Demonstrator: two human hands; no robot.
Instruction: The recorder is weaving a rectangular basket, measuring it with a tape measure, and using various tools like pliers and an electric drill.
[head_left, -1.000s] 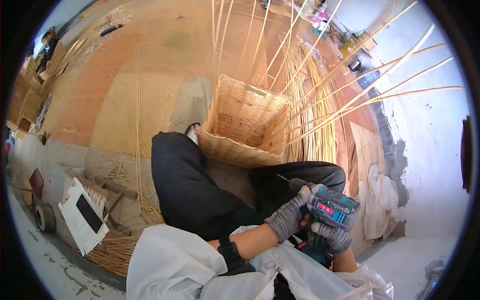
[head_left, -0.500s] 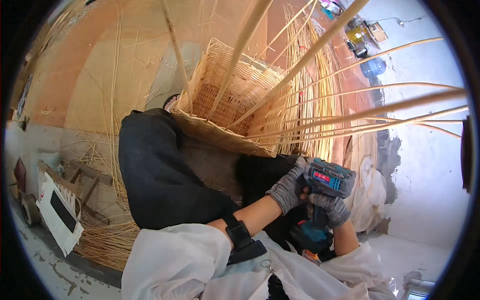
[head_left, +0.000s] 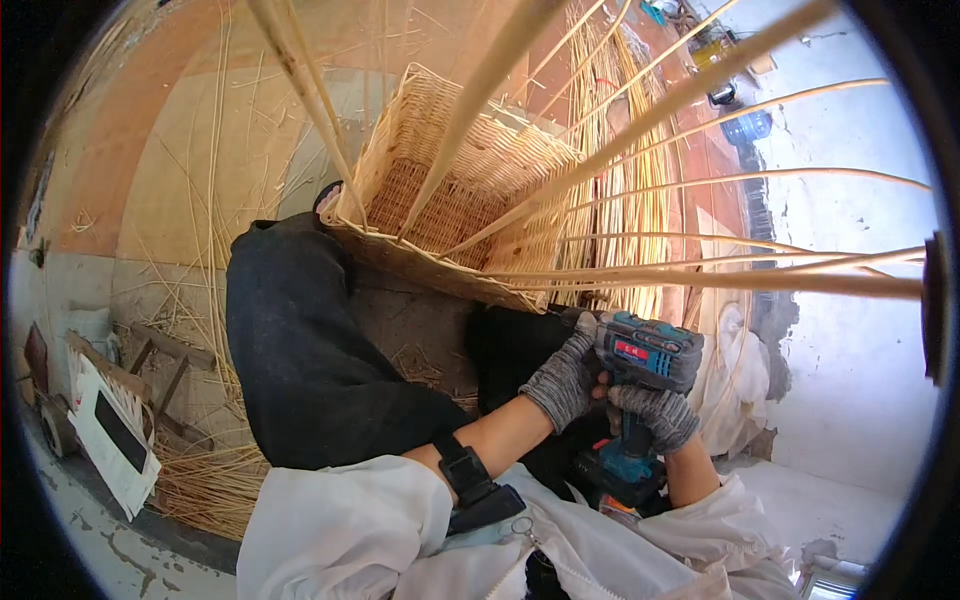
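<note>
Clasps a blue drill [head_left: 650, 350], lower right of the frame, by the handle [head_left: 635, 437] with right hand [head_left: 660, 412] and near the front with left hand [head_left: 566, 376], apparently for steadiness, just beside the wicker basket [head_left: 530, 155], upper center.

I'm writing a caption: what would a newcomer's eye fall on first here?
Probably the woven basket at upper centre, long pale rods fanning from its rim. Next comes the blue-and-black power drill, right of centre, gripped by the gloved left hand and right hand.
</note>
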